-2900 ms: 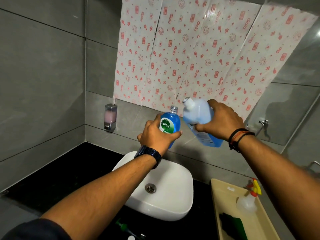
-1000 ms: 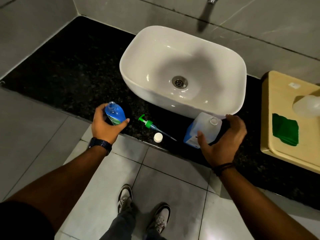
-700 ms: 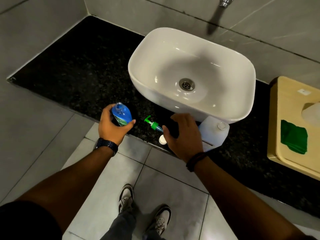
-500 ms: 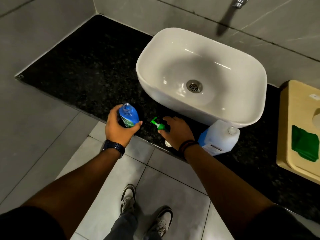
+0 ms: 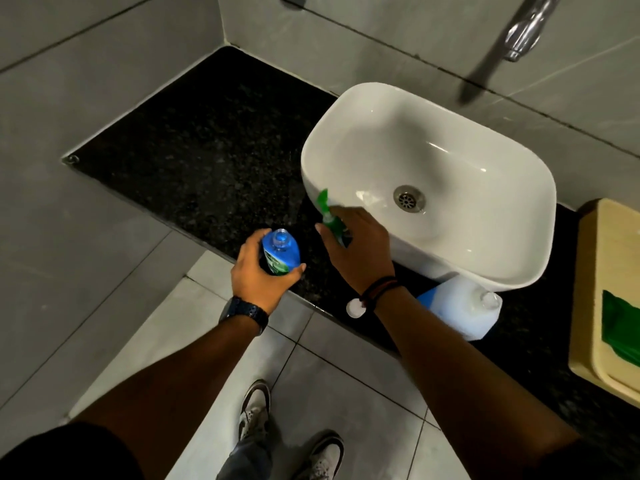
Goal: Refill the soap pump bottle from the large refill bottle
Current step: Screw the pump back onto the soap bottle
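The small blue soap bottle (image 5: 281, 254) stands on the black counter with its neck uncovered, and my left hand (image 5: 258, 277) is wrapped around it. My right hand (image 5: 356, 249) holds the green pump head (image 5: 327, 213) lifted off the counter, just right of the bottle and in front of the basin. The large refill bottle (image 5: 460, 311), translucent white with blue liquid, stands uncapped on the counter under the basin's front right edge. Its white cap (image 5: 354, 308) lies near the counter edge, beside my right wrist.
A white basin (image 5: 485, 174) sits on the black granite counter (image 5: 207, 161). A beige tray (image 5: 595, 306) with a green cloth (image 5: 620, 327) is at the right. A tap (image 5: 524, 31) projects from the tiled wall. My shoes show on the floor below.
Both bottles came down from above the basin to the counter. My right hand let go of the refill bottle, reached left, grasped the green pump head and lifted it.
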Demonstrator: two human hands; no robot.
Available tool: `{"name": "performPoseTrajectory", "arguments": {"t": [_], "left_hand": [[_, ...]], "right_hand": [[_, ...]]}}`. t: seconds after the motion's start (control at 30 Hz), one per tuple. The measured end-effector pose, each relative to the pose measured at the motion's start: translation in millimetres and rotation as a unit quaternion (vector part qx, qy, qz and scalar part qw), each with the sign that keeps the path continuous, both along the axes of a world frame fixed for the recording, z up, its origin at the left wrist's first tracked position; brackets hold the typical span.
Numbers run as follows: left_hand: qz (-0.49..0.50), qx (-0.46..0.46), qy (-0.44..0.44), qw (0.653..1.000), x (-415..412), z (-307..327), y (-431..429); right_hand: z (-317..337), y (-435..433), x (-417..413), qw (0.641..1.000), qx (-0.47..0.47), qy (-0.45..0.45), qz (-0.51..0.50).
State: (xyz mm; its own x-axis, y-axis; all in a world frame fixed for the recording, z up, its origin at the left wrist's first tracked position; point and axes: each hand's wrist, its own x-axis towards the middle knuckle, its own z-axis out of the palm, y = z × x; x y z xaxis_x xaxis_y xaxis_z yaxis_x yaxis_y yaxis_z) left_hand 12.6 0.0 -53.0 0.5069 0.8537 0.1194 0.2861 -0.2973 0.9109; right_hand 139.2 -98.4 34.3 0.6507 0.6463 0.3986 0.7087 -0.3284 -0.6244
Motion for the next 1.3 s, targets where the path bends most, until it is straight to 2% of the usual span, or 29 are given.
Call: {"name": "performPoseTrajectory", "arguments": {"t": [0.13, 0.27, 0.53, 0.67, 0.8, 1.03, 1.17, 1.3], "left_hand": [[0.006, -0.007, 0.014, 1.0, 1.0, 3.7, -1.1], [0.007, -0.007, 0.013, 1.0, 1.2, 4.5, -0.8], [0.013, -0.013, 0.021, 1.0, -0.8, 6.7, -1.4], [0.011, -0.029, 0.024, 0.999, -2.1, 10.9, -2.6], [0.009, -0.013, 0.041, 0.999, -2.5, 13.7, -1.7], [0.011, 0.012, 0.051, 0.999, -1.7, 12.7, -0.2], [0.02, 0.023, 0.046, 0.998, -1.6, 12.7, -0.4], [0.017, 0.022, 0.057, 0.998, -0.5, 10.1, 0.8]], "right_hand": [[57.4, 19.9, -10.8, 0.978, 0.193, 0.074, -0.001], [81.6, 32.4, -18.7, 0.955, 0.243, 0.165, 0.034], [49.6, 38.2, -26.8, 0.961, 0.178, 0.197, 0.077], [26.8, 37.9, -26.3, 0.961, 0.085, 0.243, 0.105], [10.3, 33.5, -27.9, 0.97, -0.002, 0.222, 0.105], [5.4, 30.4, -30.2, 0.971, 0.009, 0.214, 0.103], [-1.8, 28.5, -28.4, 0.966, -0.017, 0.238, 0.098], [-4.5, 36.5, -27.7, 0.974, -0.041, 0.213, 0.071]]}}
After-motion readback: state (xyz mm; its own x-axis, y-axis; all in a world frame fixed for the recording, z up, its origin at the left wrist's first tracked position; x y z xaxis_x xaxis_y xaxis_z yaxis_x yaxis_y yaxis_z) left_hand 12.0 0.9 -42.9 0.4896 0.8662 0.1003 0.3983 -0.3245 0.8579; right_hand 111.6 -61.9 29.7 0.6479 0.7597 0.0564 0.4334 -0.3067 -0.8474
